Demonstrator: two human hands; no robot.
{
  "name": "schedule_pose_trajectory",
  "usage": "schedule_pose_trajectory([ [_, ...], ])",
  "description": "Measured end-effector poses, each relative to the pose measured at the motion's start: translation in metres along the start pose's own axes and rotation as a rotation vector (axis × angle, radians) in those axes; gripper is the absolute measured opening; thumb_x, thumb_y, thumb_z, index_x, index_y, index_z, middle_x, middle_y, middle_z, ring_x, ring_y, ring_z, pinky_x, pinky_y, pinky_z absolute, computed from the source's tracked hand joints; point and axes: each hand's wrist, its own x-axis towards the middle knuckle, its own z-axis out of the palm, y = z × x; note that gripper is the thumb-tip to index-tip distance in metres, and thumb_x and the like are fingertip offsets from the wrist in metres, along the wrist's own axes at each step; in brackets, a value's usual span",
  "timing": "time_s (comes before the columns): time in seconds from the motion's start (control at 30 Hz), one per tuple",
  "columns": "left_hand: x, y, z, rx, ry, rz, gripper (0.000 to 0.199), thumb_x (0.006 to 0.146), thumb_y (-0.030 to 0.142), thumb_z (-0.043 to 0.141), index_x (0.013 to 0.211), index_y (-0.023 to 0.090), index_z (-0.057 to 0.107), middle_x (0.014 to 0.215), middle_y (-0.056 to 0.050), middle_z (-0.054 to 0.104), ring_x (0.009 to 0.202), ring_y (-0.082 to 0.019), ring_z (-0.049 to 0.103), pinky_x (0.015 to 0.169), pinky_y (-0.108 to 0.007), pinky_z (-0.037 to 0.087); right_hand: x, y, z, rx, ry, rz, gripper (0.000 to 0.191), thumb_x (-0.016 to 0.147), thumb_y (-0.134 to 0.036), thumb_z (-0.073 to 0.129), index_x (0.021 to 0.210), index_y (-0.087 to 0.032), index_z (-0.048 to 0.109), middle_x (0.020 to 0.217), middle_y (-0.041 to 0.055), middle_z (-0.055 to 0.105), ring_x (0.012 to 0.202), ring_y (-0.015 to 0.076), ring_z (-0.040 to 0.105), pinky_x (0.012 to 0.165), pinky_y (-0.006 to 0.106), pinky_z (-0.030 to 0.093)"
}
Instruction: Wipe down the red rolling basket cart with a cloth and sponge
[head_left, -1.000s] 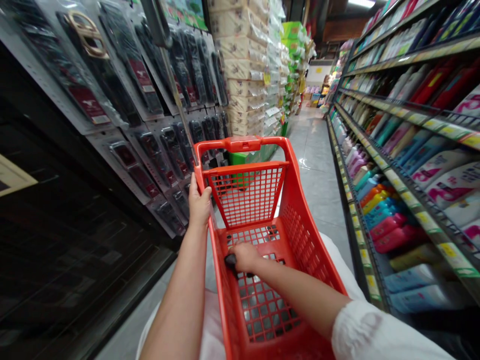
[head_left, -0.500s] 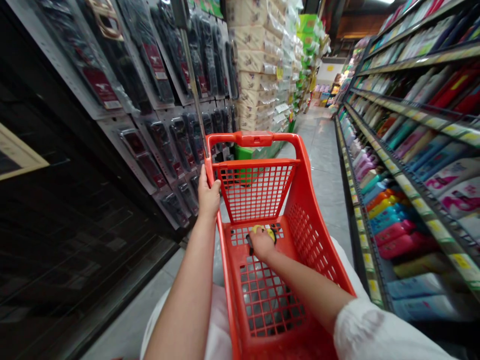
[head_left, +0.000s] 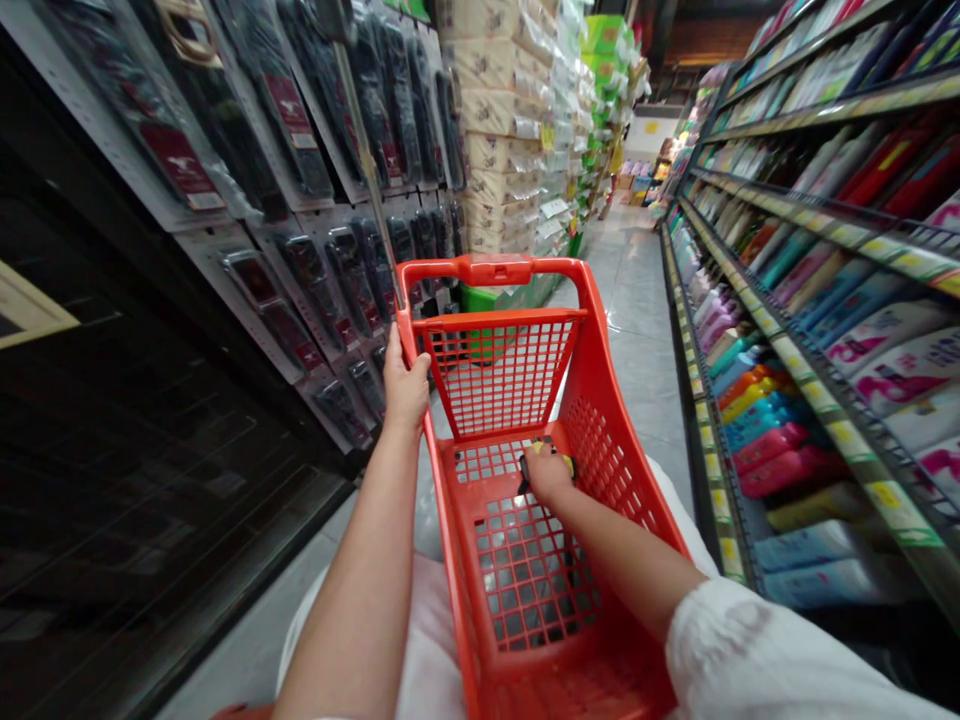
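Observation:
A red plastic shopping cart [head_left: 615, 400] with a grid-patterned basket stands in front of me. On its upper left rim, just below the corner of the handle, my left hand [head_left: 406, 385] is closed, thumb on the inner side. My right hand [head_left: 549, 470] reaches down into the basket, near the floor's far end beside the mesh flap [head_left: 499, 380]. Its fingers are closed on a small yellow-and-black object [head_left: 571, 466], mostly covered by the hand, so its kind is unclear. A thin metal pole [head_left: 371, 170] rises from the cart's left corner.
Packaged goods [head_left: 289, 110] hang on a panel at left, beside a dark wall. Beyond them rise stacked cream packs [head_left: 499, 150] and green boxes [head_left: 604, 60]. Shelves of bottles [head_left: 772, 440] line the right. A grey tiled aisle [head_left: 626, 270] runs ahead.
My right hand has moved right across the basket floor with the yellow-and-black object. My left hand keeps its hold on the rim. The whole view has shifted slightly.

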Motion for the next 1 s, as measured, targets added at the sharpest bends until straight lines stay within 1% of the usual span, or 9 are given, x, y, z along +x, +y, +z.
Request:
schedule_pose_trajectory([
  [0.2, 0.001, 0.005, -0.001, 0.018, -0.009, 0.015, 0.076, 0.074, 0.007, 0.054, 0.147, 0.018, 0.038, 0.152, -0.006, 0.041, 0.141, -0.02, 0.036, 0.119, -0.034, 0.025, -0.055, -0.078, 0.014, 0.103, -0.1, -0.333, 0.049, 0.069, -0.022, 0.073, 0.115, -0.02, 0.058, 0.111, 0.0105, 0.067, 0.092, 0.0255, 0.07, 0.073, 0.033, 0.057],
  [0.27, 0.0, 0.006, -0.002, 0.025, -0.004, 0.017, 0.076, 0.073, 0.007, 0.054, 0.147, 0.015, 0.038, 0.153, -0.008, 0.041, 0.141, -0.021, 0.036, 0.119, -0.034, 0.024, -0.075, -0.086, 0.017, 0.071, -0.139, -0.4, 0.054, 0.064, -0.022, 0.077, 0.115, -0.018, 0.059, 0.111, 0.0126, 0.067, 0.09, 0.0268, 0.07, 0.072, 0.034, 0.058],
  [0.37, 0.0, 0.005, -0.004, 0.02, -0.019, 0.022, 0.077, 0.073, 0.006, 0.055, 0.147, 0.018, 0.039, 0.153, -0.005, 0.041, 0.142, -0.019, 0.035, 0.119, -0.032, 0.023, -0.084, -0.072, 0.015, -0.02, -0.219, -0.515, 0.05, 0.061, -0.017, 0.079, 0.109, -0.018, 0.065, 0.109, 0.0144, 0.069, 0.094, 0.0292, 0.069, 0.075, 0.037, 0.059],
  [0.47, 0.001, 0.004, -0.004, -0.006, -0.028, 0.013, 0.077, 0.073, 0.007, 0.055, 0.147, 0.021, 0.038, 0.153, -0.003, 0.04, 0.142, -0.018, 0.035, 0.118, -0.031, 0.025, -0.063, -0.041, 0.006, -0.067, -0.209, -0.498, 0.039, 0.07, -0.007, 0.07, 0.108, -0.016, 0.067, 0.114, 0.0165, 0.068, 0.105, 0.0307, 0.066, 0.085, 0.044, 0.056],
  [0.57, 0.001, 0.003, -0.003, -0.033, -0.02, 0.011, 0.079, 0.072, 0.007, 0.056, 0.148, 0.015, 0.036, 0.154, -0.008, 0.038, 0.142, -0.019, 0.035, 0.118, -0.031, 0.027, -0.029, -0.012, -0.004, -0.078, -0.138, -0.297, 0.03, 0.086, -0.007, 0.053, 0.114, -0.008, 0.062, 0.121, 0.025, 0.062, 0.111, 0.0328, 0.063, 0.086, 0.049, 0.053],
  [0.67, 0.0, 0.002, -0.002, -0.027, -0.004, 0.009, 0.078, 0.073, 0.007, 0.056, 0.148, 0.016, 0.036, 0.154, -0.007, 0.039, 0.142, -0.02, 0.035, 0.118, -0.032, 0.026, -0.009, -0.003, -0.007, -0.054, -0.094, -0.098, 0.033, 0.089, -0.012, 0.05, 0.121, -0.004, 0.057, 0.119, 0.0307, 0.06, 0.103, 0.0341, 0.067, 0.079, 0.046, 0.055],
  [0.77, 0.0, -0.001, 0.0, 0.012, 0.028, 0.011, 0.075, 0.074, 0.008, 0.055, 0.147, 0.021, 0.039, 0.153, -0.003, 0.041, 0.143, -0.018, 0.032, 0.119, -0.032, 0.023, -0.011, -0.025, 0.0, 0.008, -0.079, -0.097, 0.041, 0.083, -0.016, 0.06, 0.123, -0.013, 0.055, 0.12, 0.0214, 0.062, 0.097, 0.028, 0.069, 0.078, 0.037, 0.054],
  [0.87, -0.001, -0.002, 0.001, 0.022, 0.032, 0.005, 0.073, 0.076, 0.009, 0.056, 0.146, 0.023, 0.04, 0.154, -0.001, 0.04, 0.143, -0.017, 0.032, 0.119, -0.031, 0.022, -0.012, -0.069, 0.007, 0.133, -0.073, -0.218, 0.043, 0.079, -0.018, 0.064, 0.121, -0.021, 0.055, 0.118, 0.0113, 0.064, 0.098, 0.0228, 0.067, 0.08, 0.031, 0.052],
  [1.0, -0.003, 0.001, 0.0, -0.003, 0.002, -0.016, 0.073, 0.078, 0.011, 0.056, 0.147, 0.023, 0.038, 0.155, -0.001, 0.037, 0.144, -0.017, 0.03, 0.119, -0.031, 0.02, 0.01, -0.109, 0.006, 0.236, 0.02, -0.303, 0.036, 0.09, -0.016, 0.047, 0.125, -0.021, 0.055, 0.121, 0.0104, 0.062, 0.104, 0.0217, 0.062, 0.086, 0.032, 0.048],
])
